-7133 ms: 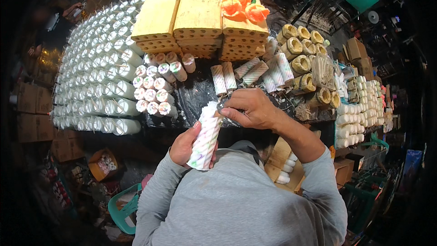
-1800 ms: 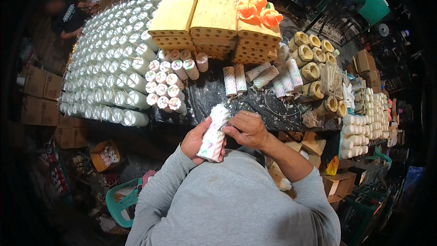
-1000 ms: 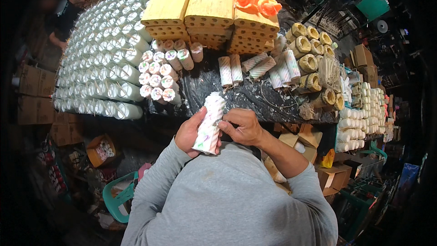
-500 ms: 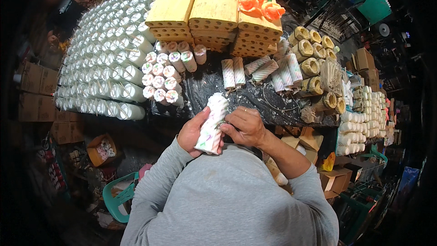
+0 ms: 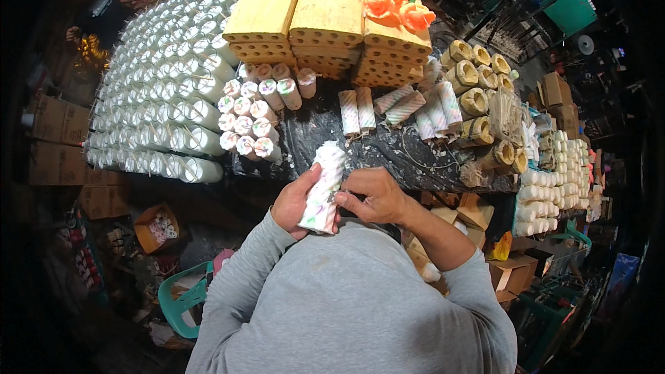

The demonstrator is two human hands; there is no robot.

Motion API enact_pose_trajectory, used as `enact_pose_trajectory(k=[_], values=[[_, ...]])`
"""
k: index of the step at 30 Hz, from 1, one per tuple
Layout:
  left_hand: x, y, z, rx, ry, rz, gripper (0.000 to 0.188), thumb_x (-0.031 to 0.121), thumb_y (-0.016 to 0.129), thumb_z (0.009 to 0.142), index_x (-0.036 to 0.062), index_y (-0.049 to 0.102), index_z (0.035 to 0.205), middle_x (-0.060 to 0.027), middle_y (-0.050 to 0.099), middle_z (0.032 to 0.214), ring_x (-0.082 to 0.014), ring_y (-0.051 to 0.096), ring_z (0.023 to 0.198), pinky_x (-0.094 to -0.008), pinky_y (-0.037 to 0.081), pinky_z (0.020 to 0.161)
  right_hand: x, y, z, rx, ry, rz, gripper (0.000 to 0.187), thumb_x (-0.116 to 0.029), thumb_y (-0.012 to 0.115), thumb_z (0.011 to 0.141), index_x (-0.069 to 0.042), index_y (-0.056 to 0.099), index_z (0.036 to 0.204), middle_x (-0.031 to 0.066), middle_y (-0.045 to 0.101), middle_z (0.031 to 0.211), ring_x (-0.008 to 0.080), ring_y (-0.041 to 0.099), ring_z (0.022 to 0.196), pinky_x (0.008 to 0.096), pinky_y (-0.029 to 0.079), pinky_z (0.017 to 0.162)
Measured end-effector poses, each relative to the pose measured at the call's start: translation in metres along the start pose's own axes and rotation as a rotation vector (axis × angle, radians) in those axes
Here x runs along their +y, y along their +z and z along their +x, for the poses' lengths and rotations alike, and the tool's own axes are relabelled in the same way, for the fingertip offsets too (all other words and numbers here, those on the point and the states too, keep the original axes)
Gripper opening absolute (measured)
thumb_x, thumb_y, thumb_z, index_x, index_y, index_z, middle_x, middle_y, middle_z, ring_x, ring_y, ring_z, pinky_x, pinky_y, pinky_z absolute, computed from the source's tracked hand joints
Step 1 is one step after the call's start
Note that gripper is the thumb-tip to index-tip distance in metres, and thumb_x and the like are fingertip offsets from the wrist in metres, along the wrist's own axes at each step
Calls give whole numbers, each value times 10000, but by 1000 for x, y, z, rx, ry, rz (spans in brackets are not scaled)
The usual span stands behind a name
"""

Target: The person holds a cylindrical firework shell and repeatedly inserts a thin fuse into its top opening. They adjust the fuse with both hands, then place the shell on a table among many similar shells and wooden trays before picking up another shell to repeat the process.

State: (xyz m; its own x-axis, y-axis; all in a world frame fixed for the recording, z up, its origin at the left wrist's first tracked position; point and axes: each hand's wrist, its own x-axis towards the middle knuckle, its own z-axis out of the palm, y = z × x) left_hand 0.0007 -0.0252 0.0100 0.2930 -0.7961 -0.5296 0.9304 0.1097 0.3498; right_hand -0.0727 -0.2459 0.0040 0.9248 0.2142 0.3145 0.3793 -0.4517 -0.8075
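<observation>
In front of my body, my left hand (image 5: 289, 206) is wrapped round a white pillar candle (image 5: 323, 192) with spiral ridges and faint pink, green and purple marks. It stands tilted, its rough top end pointing away from me. At its right side is my right hand (image 5: 377, 195), fingers curled and thumb against the candle's edge; whatever is pinched there is too small to make out. Beyond them, on the black plastic-covered table (image 5: 312, 128), stands a cluster of similar candles (image 5: 244, 125) with coloured tops. Two spiral candles (image 5: 357, 111) and several more (image 5: 438, 107) lie to the right.
Rows of white cylinders with wicks (image 5: 166, 107) fill the table's left side. Yellow blocks with holes (image 5: 325, 10) are stacked at the back, orange flowers (image 5: 398, 5) on one. Yellow hollow tubes (image 5: 474, 102) are piled at right. A green chair (image 5: 181, 301) stands lower left.
Both hands and the candle stay in nearly the same place. The right hand's fingers have shifted slightly against the candle's side. The whole view has moved a little.
</observation>
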Motion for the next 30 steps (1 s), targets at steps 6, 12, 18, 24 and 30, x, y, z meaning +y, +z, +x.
enact_pose_trajectory(k=[6,12,18,24,30], values=[[-2,-6,3,-31,-17,-74,630,571,399,1157,8,620,1334,-146,745,941,-301,763,728,-484,659,622,4,10,-3,120,-146,-104,288,-280,826,973,-40,728,848,108,610,704,310,622,611,435,495,567],[-3,-13,7,-11,-8,-90,646,578,396,1156,-2,609,1345,-163,743,946,-307,761,720,-488,661,620,1,14,-5,172,-196,-270,258,-269,836,955,-38,727,918,102,644,772,309,633,644,429,504,577],[-1,-11,7,55,-9,0,635,571,397,1158,6,608,1355,-157,742,947,-288,754,689,-447,663,603,-1,16,-3,134,-194,-254,310,-282,806,982,-59,673,812,97,580,714,306,618,629,431,499,572],[-2,-12,11,51,11,57,622,558,389,1162,10,605,1364,-151,741,939,-279,756,682,-419,659,578,-1,1,-2,-51,-139,-121,332,-267,780,1004,-61,642,784,102,561,696,321,610,624,443,499,579],[-4,-18,12,27,12,-14,607,550,373,1172,44,556,1453,-155,749,1048,-283,767,714,-421,670,577,-1,9,-4,-1,-172,-191,328,-272,785,1004,-44,650,811,103,555,691,310,605,617,443,504,578]])
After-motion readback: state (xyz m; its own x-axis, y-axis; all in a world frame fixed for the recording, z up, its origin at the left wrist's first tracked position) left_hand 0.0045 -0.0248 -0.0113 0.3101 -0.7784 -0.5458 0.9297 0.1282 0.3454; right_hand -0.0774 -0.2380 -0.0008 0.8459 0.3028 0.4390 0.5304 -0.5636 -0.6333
